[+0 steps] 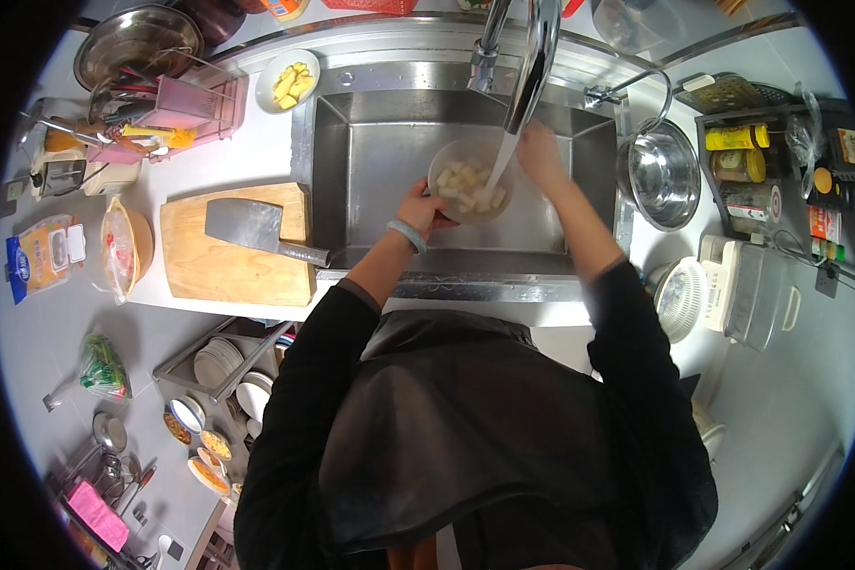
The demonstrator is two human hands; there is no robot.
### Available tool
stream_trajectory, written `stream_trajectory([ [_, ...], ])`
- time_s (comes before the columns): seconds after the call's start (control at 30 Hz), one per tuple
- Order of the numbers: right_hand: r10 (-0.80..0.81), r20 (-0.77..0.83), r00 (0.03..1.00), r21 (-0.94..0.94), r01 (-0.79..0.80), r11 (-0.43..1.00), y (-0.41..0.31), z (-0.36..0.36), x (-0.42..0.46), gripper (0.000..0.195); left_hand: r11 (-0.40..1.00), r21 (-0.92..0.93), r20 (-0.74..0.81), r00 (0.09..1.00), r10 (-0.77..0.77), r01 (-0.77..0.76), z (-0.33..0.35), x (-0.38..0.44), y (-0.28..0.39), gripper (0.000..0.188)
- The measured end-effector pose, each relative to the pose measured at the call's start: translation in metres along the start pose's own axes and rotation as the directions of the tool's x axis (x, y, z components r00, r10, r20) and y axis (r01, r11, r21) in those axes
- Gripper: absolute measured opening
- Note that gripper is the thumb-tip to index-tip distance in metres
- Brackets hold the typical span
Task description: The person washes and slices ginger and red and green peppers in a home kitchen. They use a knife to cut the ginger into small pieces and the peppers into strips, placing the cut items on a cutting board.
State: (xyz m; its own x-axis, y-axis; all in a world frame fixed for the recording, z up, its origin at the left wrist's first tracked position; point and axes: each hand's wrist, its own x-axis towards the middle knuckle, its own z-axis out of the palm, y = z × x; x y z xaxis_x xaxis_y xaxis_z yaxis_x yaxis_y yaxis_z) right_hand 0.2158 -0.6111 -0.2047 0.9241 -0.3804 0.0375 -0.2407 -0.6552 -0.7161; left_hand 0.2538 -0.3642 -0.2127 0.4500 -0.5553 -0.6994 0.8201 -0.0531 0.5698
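Observation:
My left hand [422, 206] grips the near-left edge of a pale bowl [442, 158], a jade-like bangle [407, 236] on its wrist. Water and pale, peeled chunks of food [463, 178] fill the bowl, which is over the stainless steel sink [385, 164]. From the chrome faucet [527, 85] a stream of water [499, 165] runs into it. My right hand [543, 158] is just right of the spout's end, slightly blurred. Its fingertips are partly hidden by the spout, so whether they touch it is unclear.
Left of the sink, a cleaver [246, 223] lies on a wooden cutting board [235, 278], its handle overhanging towards the sink. A white bowl [263, 91] of yellow pieces stands at the sink's back-left corner. On the right is a steel basin [666, 174] beside a white colander [680, 299].

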Motion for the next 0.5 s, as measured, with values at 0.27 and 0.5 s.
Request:
stream_trajectory([
  [0.27, 0.156, -0.033, 0.987, -0.080, -0.159, 0.984, 0.001, -0.023, 0.043, 0.025, 1.000, -0.021, -0.012, 1.000, -0.015, 0.015, -0.006, -0.006, 0.001, 0.060],
  [0.5, -0.294, -0.106, 0.950, 0.019, 0.298, 0.955, -0.041, 0.062, -0.073, 0.044, 0.994, 0.109, -0.098, 0.995, 0.005, 0.006, 0.006, -0.020, 0.017, 0.058],
])
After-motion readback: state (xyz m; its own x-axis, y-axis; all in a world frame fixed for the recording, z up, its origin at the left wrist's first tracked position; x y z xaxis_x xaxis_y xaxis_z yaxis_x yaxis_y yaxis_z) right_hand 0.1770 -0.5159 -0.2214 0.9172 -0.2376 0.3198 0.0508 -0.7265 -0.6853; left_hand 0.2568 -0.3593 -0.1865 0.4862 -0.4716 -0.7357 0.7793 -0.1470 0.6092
